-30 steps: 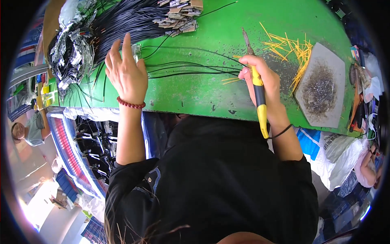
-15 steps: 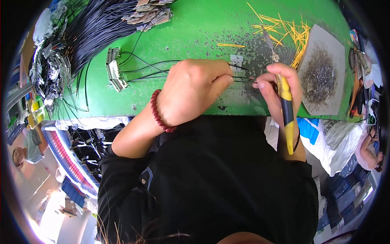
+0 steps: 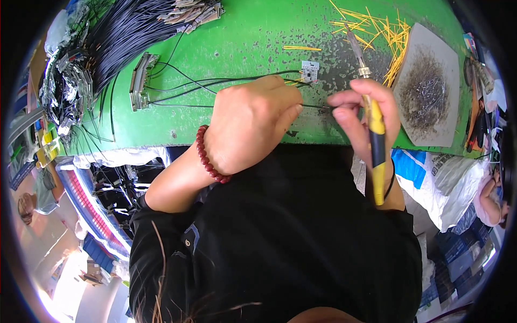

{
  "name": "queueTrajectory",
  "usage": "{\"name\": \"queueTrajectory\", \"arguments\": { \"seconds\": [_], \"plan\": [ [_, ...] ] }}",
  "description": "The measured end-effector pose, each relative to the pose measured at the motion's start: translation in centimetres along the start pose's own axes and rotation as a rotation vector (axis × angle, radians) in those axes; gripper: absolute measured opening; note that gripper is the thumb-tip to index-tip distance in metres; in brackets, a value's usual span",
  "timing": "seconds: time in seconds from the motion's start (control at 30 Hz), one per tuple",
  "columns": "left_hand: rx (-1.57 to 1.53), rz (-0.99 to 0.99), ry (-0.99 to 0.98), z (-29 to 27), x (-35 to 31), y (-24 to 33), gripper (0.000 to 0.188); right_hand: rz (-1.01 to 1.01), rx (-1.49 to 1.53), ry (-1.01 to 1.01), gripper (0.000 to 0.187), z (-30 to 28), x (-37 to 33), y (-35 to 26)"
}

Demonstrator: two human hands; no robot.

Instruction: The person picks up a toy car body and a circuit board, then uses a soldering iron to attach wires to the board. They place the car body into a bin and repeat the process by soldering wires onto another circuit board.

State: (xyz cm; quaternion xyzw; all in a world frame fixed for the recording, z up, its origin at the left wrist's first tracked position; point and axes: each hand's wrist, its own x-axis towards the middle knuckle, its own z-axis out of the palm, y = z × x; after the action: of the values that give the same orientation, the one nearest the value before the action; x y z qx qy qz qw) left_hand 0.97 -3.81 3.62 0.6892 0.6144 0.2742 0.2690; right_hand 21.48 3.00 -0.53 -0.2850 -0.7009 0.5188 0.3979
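My left hand (image 3: 258, 110) is closed in a pinch on a thin black wire (image 3: 313, 106), whose free end points toward my right fingertips. In my right hand (image 3: 371, 110) a yellow-and-black soldering iron (image 3: 378, 140) lies along the palm, its metal tip pointing away from me. The right thumb and forefinger are slightly apart beside the wire's end; whether they touch it I cannot make out. Several black wires run from a metal-framed part (image 3: 141, 82) on the left, passing behind my left hand. Some reach a small white circuit board (image 3: 309, 71) just beyond my fingers.
A large bundle of black wires (image 3: 126, 40) with stacked boards (image 3: 194, 13) lies at the far left. Yellow tubing pieces (image 3: 396, 43) are scattered at the far right, beside a scorched grey pad (image 3: 428, 86). The green table's (image 3: 237, 51) near edge runs by my body.
The white board now shows more fully beyond my left hand. Only one wire reaches toward my right fingers, where two were seen before. The metal-framed part has shifted slightly left.
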Motion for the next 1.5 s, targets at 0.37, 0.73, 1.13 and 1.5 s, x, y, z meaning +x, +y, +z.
{"name": "queueTrajectory", "arguments": {
  "seconds": [0.37,0.73,1.13,1.5],
  "plan": [
    [-0.056,0.070,0.179,2.4,1.0,0.0,0.009,0.064,0.034,0.116,0.036,1.3,-0.5,0.8],
    [-0.081,0.040,0.170,2.5,1.0,-0.3,0.008,-0.111,-0.055,0.120,0.036,1.2,-1.1,1.5],
    [0.023,0.116,0.195,2.8,1.7,-1.1,0.007,0.007,0.052,0.177,0.028,0.9,-1.0,1.5],
    [0.121,0.167,0.190,4.1,4.1,-2.7,0.006,0.065,-0.087,0.420,0.072,-7.0,-5.5,0.7]
  ]
}}
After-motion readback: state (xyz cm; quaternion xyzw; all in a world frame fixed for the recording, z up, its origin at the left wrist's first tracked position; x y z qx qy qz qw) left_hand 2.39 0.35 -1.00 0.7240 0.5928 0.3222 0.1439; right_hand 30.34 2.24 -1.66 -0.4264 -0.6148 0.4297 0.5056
